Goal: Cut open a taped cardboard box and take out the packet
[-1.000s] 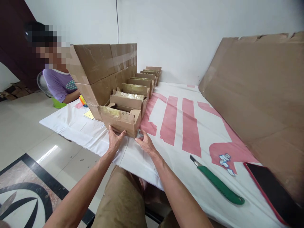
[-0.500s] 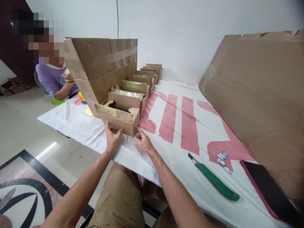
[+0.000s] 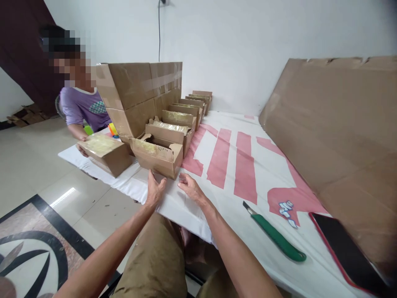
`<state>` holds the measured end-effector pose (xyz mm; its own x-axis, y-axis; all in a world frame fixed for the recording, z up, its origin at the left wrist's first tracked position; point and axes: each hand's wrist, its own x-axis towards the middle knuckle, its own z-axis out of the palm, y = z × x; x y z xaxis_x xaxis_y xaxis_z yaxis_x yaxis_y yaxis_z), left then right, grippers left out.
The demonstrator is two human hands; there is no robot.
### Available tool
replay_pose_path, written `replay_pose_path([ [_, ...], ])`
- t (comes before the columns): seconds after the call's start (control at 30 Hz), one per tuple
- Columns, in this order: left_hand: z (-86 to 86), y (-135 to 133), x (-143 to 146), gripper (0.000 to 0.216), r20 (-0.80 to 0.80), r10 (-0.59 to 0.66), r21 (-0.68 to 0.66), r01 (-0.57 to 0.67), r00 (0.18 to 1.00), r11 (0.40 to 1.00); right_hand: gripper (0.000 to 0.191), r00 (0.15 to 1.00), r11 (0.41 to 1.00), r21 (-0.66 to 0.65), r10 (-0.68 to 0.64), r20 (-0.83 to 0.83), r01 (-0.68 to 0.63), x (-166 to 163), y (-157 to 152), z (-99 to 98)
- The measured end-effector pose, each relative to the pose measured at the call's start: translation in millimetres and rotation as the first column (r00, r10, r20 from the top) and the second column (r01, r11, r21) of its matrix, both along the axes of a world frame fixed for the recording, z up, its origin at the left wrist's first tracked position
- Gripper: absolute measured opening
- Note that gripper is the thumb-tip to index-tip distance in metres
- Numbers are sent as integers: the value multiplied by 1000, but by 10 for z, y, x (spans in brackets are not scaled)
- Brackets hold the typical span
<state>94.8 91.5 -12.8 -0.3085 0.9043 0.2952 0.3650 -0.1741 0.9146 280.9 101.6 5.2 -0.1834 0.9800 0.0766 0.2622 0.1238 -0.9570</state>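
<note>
- My left hand [image 3: 154, 189] is resting open on the white cloth with red stripes covering the table [image 3: 223, 165], fingers spread and pointing up at the near face of the small open brown cardboard box [image 3: 157, 155]; the fingertips are just short of it, and I cannot tell whether they are touching.
- My right hand [image 3: 190, 187] is lying flat and open on the cloth just beside that box's near right corner, holding nothing.
- The small open box is sitting at the near end of a row of similar brown cardboard boxes [image 3: 182, 114], which is running away from it toward the white wall.
- A large taped brown carton [image 3: 139, 93] is standing directly behind and to the left of the small open box.
- Left of the small open box, another person's hand [image 3: 82, 142] is holding a closed brown box with yellowish tape on top [image 3: 105, 152] at the table's edge.
- Well to the right of the small open box, a green-handled utility knife [image 3: 274, 236] is lying on the cloth, with a black phone in a red case [image 3: 347, 252] beyond it.
- A big flat cardboard sheet [image 3: 338, 136] is leaning along the right side.
</note>
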Motion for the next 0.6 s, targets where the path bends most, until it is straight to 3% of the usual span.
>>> replay_pose_path([
  [0.13,-160,-423,200,78,-28,-45,-26,44,999,999,35,999,999,38,-29,-23,29,176,-287,-42],
  [0.27,-237,-705,254,70,-212,-166,-4,169,963,986,29,998,997,57,-52,-35,54,333,-605,-80],
  [0.4,-217,-803,263,59,-326,-168,41,192,930,981,26,996,993,85,-72,-56,76,353,-802,-105],
  [0.6,-189,-878,332,30,-433,-223,113,298,873,948,20,988,985,122,-108,-113,122,259,-864,-107],
])
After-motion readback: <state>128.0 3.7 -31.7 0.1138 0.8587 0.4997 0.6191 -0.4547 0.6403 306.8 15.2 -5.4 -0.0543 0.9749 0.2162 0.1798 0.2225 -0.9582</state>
